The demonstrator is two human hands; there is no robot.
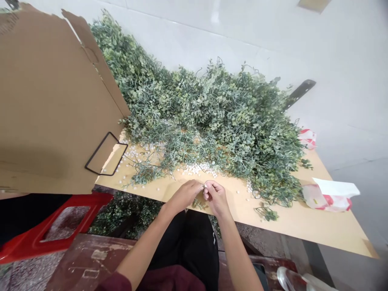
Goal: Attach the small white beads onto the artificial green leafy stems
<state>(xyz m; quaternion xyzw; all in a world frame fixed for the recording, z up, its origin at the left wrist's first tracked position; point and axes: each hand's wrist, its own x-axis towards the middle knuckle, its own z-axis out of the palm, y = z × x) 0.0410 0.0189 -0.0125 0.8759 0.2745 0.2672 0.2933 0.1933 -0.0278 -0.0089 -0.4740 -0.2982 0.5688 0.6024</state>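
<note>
A bare left hand (183, 197) and a bare right hand (216, 198) are meeting just above a pale wooden surface (291, 218), with the fingers of both closing almost fully around a tiny pale item with a glinting tip (205, 186). It is sitting between the fingertips, too small to make out clearly. Small round white beads (197, 169) are lying scattered just beyond the hands, and a large heap of green artificial leafy vines (212, 117) is spreading across the far side of the surface. A loose green sprig (266, 213) is resting to the right of the right hand. The tiny item is probably weighing almost nothing and seems fragile and fiddly, so it is calling for a fingertip pinch at its thickest part. The beads are looking light and liable to roll, while the vines are likely light, springy and prone to tangling, best taken by a single stem. A tall brown corrugated cardboard sheet (51, 101) is standing at the left, a red plastic stool (51, 230) is sitting below it, and a crumpled red-and-white plastic bag (329, 198) is lying at the right end of the surface
</note>
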